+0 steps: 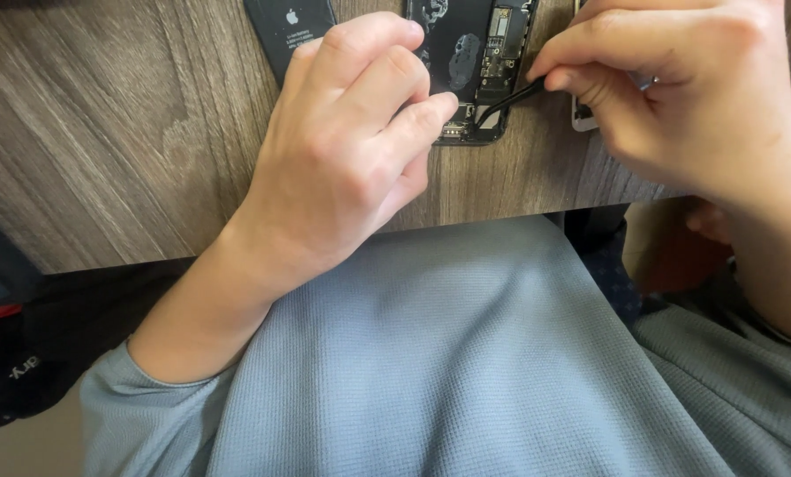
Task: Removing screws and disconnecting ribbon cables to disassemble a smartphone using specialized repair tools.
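An opened phone body (pixel 470 62), dark, with circuit parts exposed, lies flat on the wood-grain worktop (pixel 104 132) near its front edge. The left hand (pixel 342 150) rests on the worktop with fingers curled, the fingertips pressing the lower left corner of the phone body; it grips nothing. The right hand (pixel 678 88) is closed in a pinch around black tweezers (pixel 510 99), whose tips touch the lower end of the phone body. A separate black battery (pixel 288 31) lies just beside the phone body, to its left, partly under the left hand. A white-edged part shows beneath the right hand, mostly hidden. Grey-blue sleeves cover both forearms.
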